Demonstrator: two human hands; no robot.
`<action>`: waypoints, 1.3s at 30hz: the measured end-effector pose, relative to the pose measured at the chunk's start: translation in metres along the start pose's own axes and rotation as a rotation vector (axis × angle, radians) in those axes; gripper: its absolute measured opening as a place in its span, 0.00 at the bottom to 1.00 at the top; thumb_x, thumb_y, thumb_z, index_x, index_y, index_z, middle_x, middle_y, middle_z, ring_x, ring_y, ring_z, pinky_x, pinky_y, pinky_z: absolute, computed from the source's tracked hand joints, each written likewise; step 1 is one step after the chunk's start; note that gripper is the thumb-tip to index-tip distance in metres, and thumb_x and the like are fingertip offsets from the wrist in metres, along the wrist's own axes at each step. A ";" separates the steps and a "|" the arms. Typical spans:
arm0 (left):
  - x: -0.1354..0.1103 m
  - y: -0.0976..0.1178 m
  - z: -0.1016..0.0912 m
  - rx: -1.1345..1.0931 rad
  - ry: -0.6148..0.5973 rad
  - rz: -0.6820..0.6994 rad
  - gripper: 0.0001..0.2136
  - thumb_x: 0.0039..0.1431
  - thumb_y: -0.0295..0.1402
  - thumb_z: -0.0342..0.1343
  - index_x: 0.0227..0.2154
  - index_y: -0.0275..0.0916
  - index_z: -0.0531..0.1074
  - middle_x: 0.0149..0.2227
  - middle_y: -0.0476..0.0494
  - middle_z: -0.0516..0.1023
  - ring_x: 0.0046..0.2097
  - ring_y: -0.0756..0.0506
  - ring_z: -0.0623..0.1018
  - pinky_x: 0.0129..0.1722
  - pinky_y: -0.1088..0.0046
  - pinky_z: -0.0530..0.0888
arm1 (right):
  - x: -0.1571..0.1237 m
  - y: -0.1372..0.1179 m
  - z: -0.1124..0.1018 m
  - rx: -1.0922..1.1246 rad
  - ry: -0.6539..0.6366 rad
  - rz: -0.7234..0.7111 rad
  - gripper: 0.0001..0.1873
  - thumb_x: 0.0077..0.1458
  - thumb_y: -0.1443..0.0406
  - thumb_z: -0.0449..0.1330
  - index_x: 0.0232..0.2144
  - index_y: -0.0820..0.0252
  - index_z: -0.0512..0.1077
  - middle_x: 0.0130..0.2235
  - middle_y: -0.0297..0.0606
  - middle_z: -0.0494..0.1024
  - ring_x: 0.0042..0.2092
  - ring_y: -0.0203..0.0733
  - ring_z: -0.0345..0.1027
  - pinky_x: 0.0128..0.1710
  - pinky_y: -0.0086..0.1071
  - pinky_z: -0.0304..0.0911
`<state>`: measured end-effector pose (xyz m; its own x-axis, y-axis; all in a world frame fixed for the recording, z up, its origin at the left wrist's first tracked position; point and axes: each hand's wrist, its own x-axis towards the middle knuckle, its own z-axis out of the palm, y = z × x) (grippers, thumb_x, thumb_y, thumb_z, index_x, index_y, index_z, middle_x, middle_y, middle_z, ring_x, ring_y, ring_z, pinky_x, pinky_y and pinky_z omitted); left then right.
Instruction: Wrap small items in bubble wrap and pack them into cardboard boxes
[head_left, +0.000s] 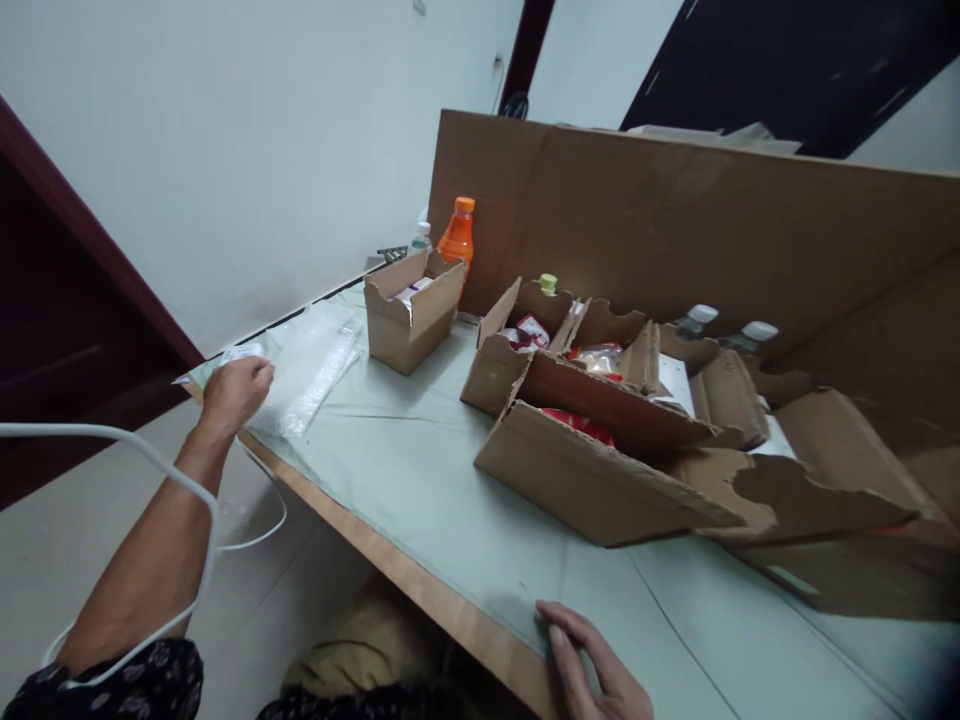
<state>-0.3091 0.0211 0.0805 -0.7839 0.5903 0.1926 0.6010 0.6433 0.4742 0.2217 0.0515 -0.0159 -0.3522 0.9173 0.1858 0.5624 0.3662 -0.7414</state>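
My left hand (pixel 234 392) reaches out to the table's far left corner, fingers curled round a small white paper or packet (pixel 241 352) beside a stack of bubble wrap sheets (pixel 315 362). My right hand (pixel 592 668) lies flat on the table's near edge, fingers stretched out, holding nothing. Several open cardboard boxes stand between the hands: a small one (pixel 411 312) at the back left, and bigger ones (pixel 600 455) holding red and white packets.
A tall cardboard sheet (pixel 675 215) stands along the table's back. An orange bottle (pixel 458 235) and clear bottles (pixel 696 320) sit near it. A white cable (pixel 135 455) loops over my left arm. The table (pixel 420 470) is covered with pale sheeting; floor lies to the left.
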 end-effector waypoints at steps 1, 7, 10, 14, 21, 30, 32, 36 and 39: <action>-0.006 0.012 -0.001 -0.023 0.021 0.020 0.15 0.59 0.34 0.50 0.37 0.32 0.81 0.36 0.37 0.83 0.43 0.38 0.80 0.42 0.66 0.71 | 0.005 -0.009 0.001 0.027 -0.021 0.019 0.15 0.63 0.53 0.59 0.41 0.52 0.82 0.43 0.41 0.86 0.43 0.52 0.82 0.46 0.40 0.79; -0.106 0.104 0.036 -0.485 -0.171 0.241 0.20 0.61 0.41 0.52 0.48 0.35 0.79 0.35 0.42 0.85 0.31 0.44 0.81 0.34 0.70 0.76 | 0.053 -0.076 0.050 0.407 -0.332 -0.031 0.41 0.53 0.57 0.67 0.67 0.54 0.62 0.64 0.50 0.72 0.60 0.54 0.72 0.52 0.44 0.74; -0.175 0.139 0.056 -0.742 -0.367 0.326 0.20 0.61 0.41 0.55 0.49 0.34 0.79 0.36 0.40 0.85 0.33 0.44 0.83 0.33 0.70 0.78 | 0.069 -0.084 0.081 0.605 -0.357 0.065 0.46 0.47 0.56 0.71 0.66 0.57 0.61 0.62 0.53 0.74 0.60 0.55 0.72 0.52 0.45 0.73; -0.224 0.141 0.061 -0.782 -0.472 0.501 0.18 0.62 0.38 0.59 0.52 0.38 0.77 0.44 0.40 0.85 0.41 0.43 0.84 0.43 0.67 0.81 | 0.069 -0.062 0.076 0.708 -0.130 0.268 0.26 0.53 0.50 0.66 0.47 0.62 0.74 0.39 0.44 0.83 0.38 0.47 0.78 0.40 0.39 0.74; -0.188 0.085 0.085 -0.352 -0.161 0.748 0.12 0.65 0.34 0.54 0.45 0.36 0.79 0.47 0.34 0.82 0.50 0.37 0.79 0.52 0.53 0.77 | 0.019 0.000 -0.038 0.367 -0.048 0.489 0.29 0.53 0.48 0.65 0.49 0.64 0.74 0.28 0.37 0.79 0.29 0.43 0.73 0.30 0.35 0.69; -0.201 0.108 0.115 -0.239 -0.193 1.036 0.11 0.67 0.29 0.52 0.46 0.37 0.78 0.52 0.33 0.78 0.55 0.35 0.75 0.53 0.53 0.75 | 0.000 0.006 -0.041 -0.375 0.284 -0.038 0.17 0.65 0.61 0.57 0.53 0.58 0.74 0.55 0.51 0.77 0.57 0.54 0.70 0.57 0.52 0.66; -0.205 0.118 0.122 -0.210 -0.271 1.099 0.12 0.66 0.28 0.52 0.47 0.38 0.78 0.52 0.34 0.79 0.54 0.36 0.76 0.52 0.53 0.75 | 0.019 -0.016 -0.006 -0.371 0.030 -0.164 0.16 0.65 0.65 0.57 0.53 0.56 0.75 0.60 0.49 0.75 0.60 0.54 0.67 0.57 0.51 0.66; -0.201 0.120 0.135 -0.151 -0.424 1.135 0.12 0.65 0.30 0.53 0.47 0.41 0.78 0.50 0.38 0.80 0.50 0.36 0.77 0.48 0.53 0.75 | 0.028 -0.016 0.014 -0.420 -0.255 -0.243 0.20 0.66 0.61 0.59 0.58 0.55 0.72 0.66 0.46 0.70 0.66 0.55 0.61 0.60 0.52 0.63; -0.193 0.116 0.137 -0.259 -0.501 1.110 0.11 0.65 0.33 0.54 0.46 0.45 0.78 0.50 0.41 0.81 0.51 0.37 0.78 0.49 0.53 0.75 | -0.001 0.023 -0.027 -0.461 -0.087 -0.098 0.18 0.68 0.61 0.55 0.56 0.55 0.74 0.62 0.45 0.74 0.66 0.55 0.63 0.59 0.53 0.63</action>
<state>-0.0666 0.0484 -0.0198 0.3079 0.9107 0.2755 0.8071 -0.4033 0.4312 0.2556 0.0632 -0.0156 -0.4706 0.8655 0.1717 0.7894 0.4999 -0.3563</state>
